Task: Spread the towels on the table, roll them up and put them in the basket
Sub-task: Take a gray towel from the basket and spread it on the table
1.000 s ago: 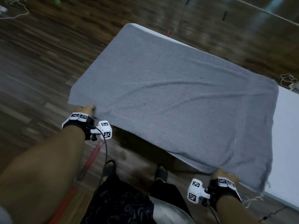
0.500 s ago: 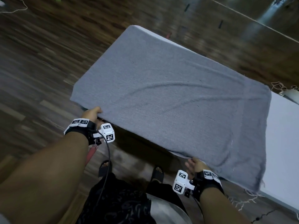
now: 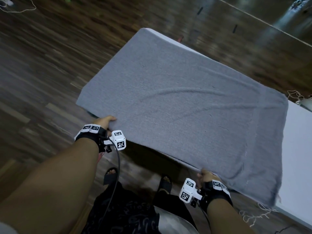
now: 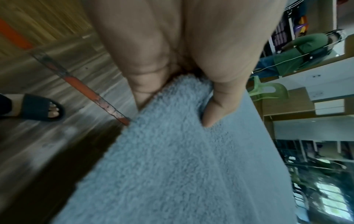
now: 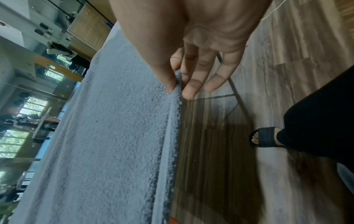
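A large grey towel (image 3: 185, 105) lies spread over the left end of the white table (image 3: 300, 149), with light creases across its middle. My left hand (image 3: 105, 121) grips its near edge toward the left corner, thumb on top of the towel (image 4: 172, 159) and fingers beneath. My right hand (image 3: 205, 175) pinches the same near edge further right, the thumb and fingers closed on the towel's hem (image 5: 177, 84). The towel's right end hangs past the table's front edge. No basket is in view.
Dark wood-plank floor surrounds the table. My sandalled feet (image 3: 111, 173) stand just below the table's near edge. An orange-red strip (image 4: 86, 89) lies on the floor at the left. Loose threads (image 3: 253, 215) trail below the towel's right corner.
Both hands have slid inward along the near edge, the left to the right and the right to the left. The towel's near edge is drawn straighter and its right end hangs less.
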